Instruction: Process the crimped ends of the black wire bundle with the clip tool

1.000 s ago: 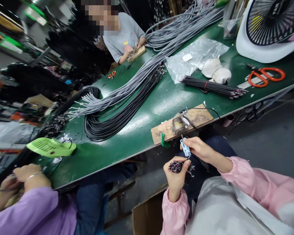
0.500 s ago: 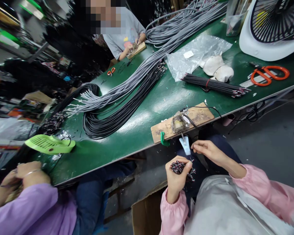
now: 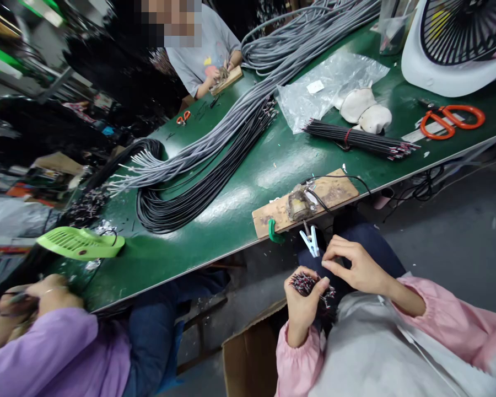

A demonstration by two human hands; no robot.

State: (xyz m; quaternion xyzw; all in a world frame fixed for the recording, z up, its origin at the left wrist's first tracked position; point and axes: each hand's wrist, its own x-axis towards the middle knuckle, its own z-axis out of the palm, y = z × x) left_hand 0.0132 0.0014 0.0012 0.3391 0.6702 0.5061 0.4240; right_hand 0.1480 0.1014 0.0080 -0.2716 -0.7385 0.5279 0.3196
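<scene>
Black wires sit bundled inside the left hand, fingers curled around.

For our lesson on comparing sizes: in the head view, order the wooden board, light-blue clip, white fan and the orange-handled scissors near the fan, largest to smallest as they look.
1. White fan, even cut off by the frame
2. Wooden board
3. Orange-handled scissors
4. Light-blue clip
</scene>
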